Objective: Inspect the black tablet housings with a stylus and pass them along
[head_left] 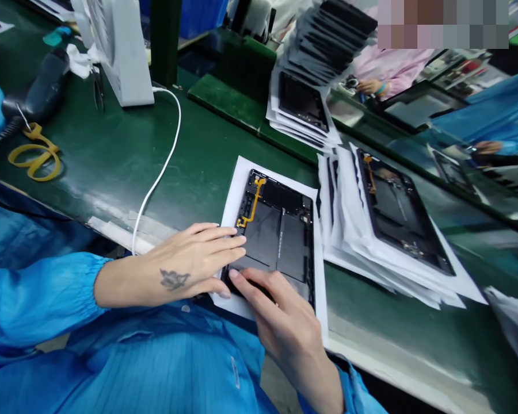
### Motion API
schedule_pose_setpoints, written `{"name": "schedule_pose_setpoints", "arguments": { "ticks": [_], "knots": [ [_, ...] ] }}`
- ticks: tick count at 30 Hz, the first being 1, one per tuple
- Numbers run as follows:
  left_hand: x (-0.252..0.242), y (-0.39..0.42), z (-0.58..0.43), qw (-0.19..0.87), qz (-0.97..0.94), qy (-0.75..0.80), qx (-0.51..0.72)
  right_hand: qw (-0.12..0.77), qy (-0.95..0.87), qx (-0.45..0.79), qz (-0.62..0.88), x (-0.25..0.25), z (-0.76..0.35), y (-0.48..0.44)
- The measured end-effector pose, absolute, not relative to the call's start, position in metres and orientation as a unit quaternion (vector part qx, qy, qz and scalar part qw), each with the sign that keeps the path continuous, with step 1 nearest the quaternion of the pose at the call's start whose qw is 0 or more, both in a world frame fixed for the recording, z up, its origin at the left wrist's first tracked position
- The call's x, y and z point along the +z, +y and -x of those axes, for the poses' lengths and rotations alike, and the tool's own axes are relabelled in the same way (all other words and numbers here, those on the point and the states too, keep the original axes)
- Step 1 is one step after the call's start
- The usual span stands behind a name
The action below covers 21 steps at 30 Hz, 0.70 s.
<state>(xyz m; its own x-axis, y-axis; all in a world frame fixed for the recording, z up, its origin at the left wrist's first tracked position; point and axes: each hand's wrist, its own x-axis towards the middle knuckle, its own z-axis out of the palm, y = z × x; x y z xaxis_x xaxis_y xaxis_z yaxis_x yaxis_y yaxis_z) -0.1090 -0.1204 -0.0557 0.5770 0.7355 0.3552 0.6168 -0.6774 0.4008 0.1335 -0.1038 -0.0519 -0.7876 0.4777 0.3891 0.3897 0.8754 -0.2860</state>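
Observation:
An opened tablet (294, 247) with dark inner panels lies on a white sheet of paper (320, 276) at the table's front edge. An orange flex cable (254, 207) runs down its upper left part. My left hand (185, 264) is flat and open, its fingertips resting along the tablet's left edge. Over the tablet's lower left corner, my right hand (289, 322) has its fingers bent and held together. What they hold, if anything, is hidden beneath them. The near edge of the tablet is partly covered by this hand.
To the right, another opened tablet (397, 207) tops a paper-layered stack; a taller stack of tablets (302, 103) stands behind. A white fan (129, 57), its white cable (172, 144), yellow scissors (34, 158) and a dark corded tool (47, 86) occupy the left. Co-workers' hands (371, 86) show across the table.

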Motion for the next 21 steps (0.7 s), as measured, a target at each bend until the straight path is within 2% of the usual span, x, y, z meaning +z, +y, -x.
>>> {"name": "schedule_pose_setpoints", "arguments": {
  "ticks": [10, 21],
  "knots": [
    [-0.065, -0.120, 0.106, 0.113, -0.875, 0.391, 0.261, 0.246, -0.939, 0.097, 0.221, -0.047, -0.126, -0.103],
    [-0.062, -0.120, 0.106, 0.108, -0.877, 0.388, 0.263, 0.150, -0.972, -0.033, 0.177, -0.025, -0.115, -0.099]
  ]
}}
